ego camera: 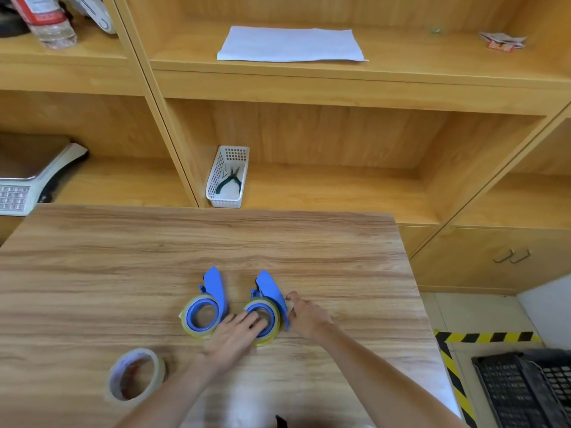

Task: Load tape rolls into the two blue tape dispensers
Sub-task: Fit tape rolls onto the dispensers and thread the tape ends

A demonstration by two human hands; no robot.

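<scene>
We look down on a wooden table (123, 257) where two blue tape dispensers lie flat, side by side. The left dispenser (213, 291) holds a yellowish tape roll (189, 325) around its blue hub, and nothing touches it. The right dispenser (272, 290) also carries a yellowish roll (268, 338), but we see only part of it, since the left hand (234, 335) lies over it with fingers spread flat and pressing on the roll and hub; the hand is not clenched, and we cannot tell how far the roll is seated beneath it. The right hand (306, 313) sits just beside the right dispenser's outer edge, fingers curled against the blue cover; from this angle we cannot tell whether it pinches the cover or merely rests against it, as the fingertips are hidden behind the plastic.

Nearer to us, at the left, a spare clear tape roll (136, 375) stands tilted on the table, well apart from both dispensers. Its printed core is too blurred to read.

Behind the table, wooden shelving (340, 186) holds a white basket (216, 177) with green-handled pliers (230, 180) inside, and a white sheet (290, 44) lies on the shelf above. At the far left a scale (27, 180) is cut off by the frame edge, and a dark crate (522, 390) at the lower right is likewise only partly in view.
</scene>
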